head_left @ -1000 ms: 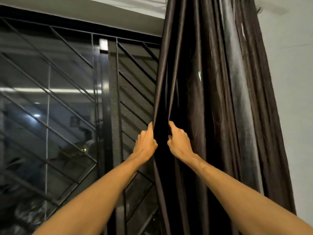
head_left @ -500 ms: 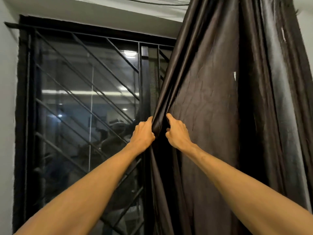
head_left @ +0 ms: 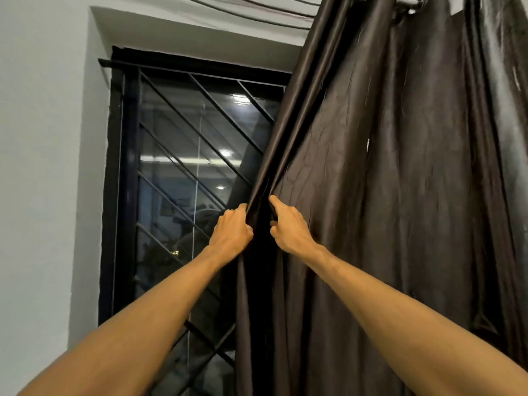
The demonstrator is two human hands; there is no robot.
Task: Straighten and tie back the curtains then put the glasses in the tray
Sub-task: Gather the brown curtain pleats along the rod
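A dark brown curtain [head_left: 371, 181] hangs from a rod at the top right and covers the right half of the view. My left hand [head_left: 231, 232] grips its left edge, fingers curled round a fold. Just to the right, my right hand [head_left: 288, 227] grips the neighbouring fold of the same curtain. The cloth stretches taut and slanted from my hands up to the rod. No glasses or tray are in view.
A dark-framed window [head_left: 183, 181] with a diagonal metal grille sits left of the curtain, its glass reflecting lights. White wall [head_left: 48, 167] runs along the left side. The curtain rod [head_left: 405, 2] and some cables cross the top.
The curtain's left edge has been drawn leftward across the window and its cloth has spread wider. The view has shifted left and up, revealing the white wall and the rod. Both hands keep their grip.
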